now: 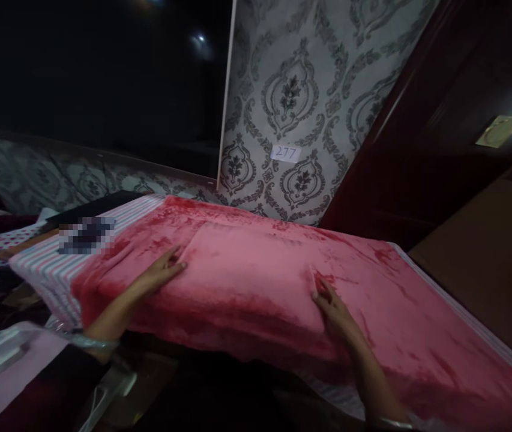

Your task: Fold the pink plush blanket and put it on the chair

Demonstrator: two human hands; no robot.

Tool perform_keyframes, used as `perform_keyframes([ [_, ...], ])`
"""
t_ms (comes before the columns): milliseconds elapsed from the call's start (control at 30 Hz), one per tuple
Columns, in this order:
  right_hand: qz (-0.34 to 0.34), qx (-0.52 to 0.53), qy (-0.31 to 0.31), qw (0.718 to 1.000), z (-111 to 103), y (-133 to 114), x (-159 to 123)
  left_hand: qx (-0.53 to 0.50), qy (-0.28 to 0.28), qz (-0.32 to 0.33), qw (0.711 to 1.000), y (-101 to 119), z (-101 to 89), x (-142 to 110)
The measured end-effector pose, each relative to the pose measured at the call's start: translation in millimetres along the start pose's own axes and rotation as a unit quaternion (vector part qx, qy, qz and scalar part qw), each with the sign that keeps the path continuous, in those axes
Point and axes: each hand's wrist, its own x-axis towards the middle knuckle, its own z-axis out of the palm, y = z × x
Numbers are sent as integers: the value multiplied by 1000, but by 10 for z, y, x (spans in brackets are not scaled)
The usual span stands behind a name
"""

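Head view: the left hand (163,271) comes in obliquely from below, palm inward, thumb and forefinger parted at the near edge of the cloth (246,273). The cloth, a flat rectangle, lies between the two hands on the blanket (418,306). The right hand (335,309), fingers half curled, angles up to its opposite edge, thumb tip touching; whether it pinches cannot be told. Left of the left hand, the striped sheet (48,264) shows.
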Motion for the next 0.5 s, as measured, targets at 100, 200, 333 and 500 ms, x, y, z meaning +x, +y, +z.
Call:
perform_keyframes([
  [100,-48,-87,77,992,38,-397,295,74,0,78,994,268,91,378],
  [200,-71,-137,42,987,235,-931,692,148,-51,156,975,734,336,765],
  [333,-23,-239,7,971,595,-1224,1086,312,-90,131,937,1133,701,1051],
  [500,-12,-317,-49,947,893,-759,1168,405,-86,91,905,903,972,1041],
])
